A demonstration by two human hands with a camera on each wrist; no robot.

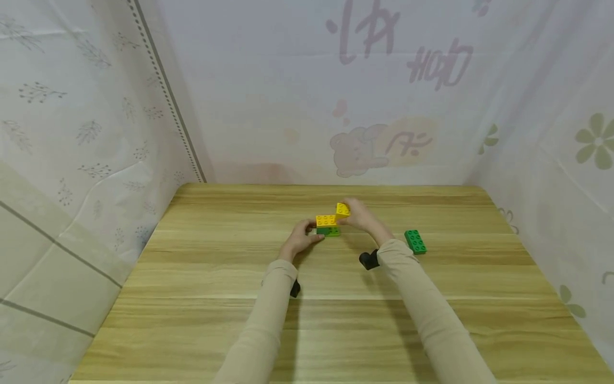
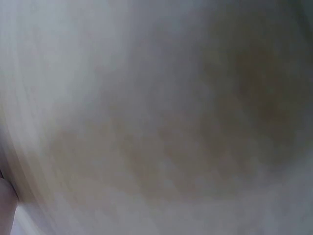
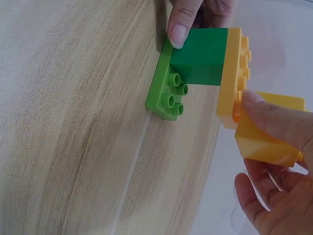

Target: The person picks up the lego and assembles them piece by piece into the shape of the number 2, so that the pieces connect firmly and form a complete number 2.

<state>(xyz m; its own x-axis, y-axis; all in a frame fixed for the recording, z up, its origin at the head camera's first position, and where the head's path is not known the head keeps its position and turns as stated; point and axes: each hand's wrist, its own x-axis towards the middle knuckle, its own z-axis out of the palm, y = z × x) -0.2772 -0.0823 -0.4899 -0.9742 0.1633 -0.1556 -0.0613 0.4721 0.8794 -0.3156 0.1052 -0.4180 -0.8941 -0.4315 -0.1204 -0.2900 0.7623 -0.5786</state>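
A small stack of toy building bricks stands on the wooden table. At its base is a light green plate (image 3: pixel 159 93), with a dark green brick (image 3: pixel 201 58) on one end and a yellow plate (image 3: pixel 229 83) across the top. My left hand (image 1: pixel 300 239) holds the stack from the left, its thumb at the dark green brick's lower edge. Between thumb and fingers, my right hand (image 1: pixel 361 216) grips a yellow brick (image 3: pixel 264 151) against the overhanging right end of the yellow plate. The left wrist view is a blur of table surface.
To the right lies a separate green brick (image 1: pixel 415 242), studs up, near the right sleeve. Black wrist cameras (image 1: pixel 369 260) hang under the forearms. Behind the wooden table (image 1: pixel 230 266) and along its sides are patterned cloth walls (image 1: pixel 268 106).
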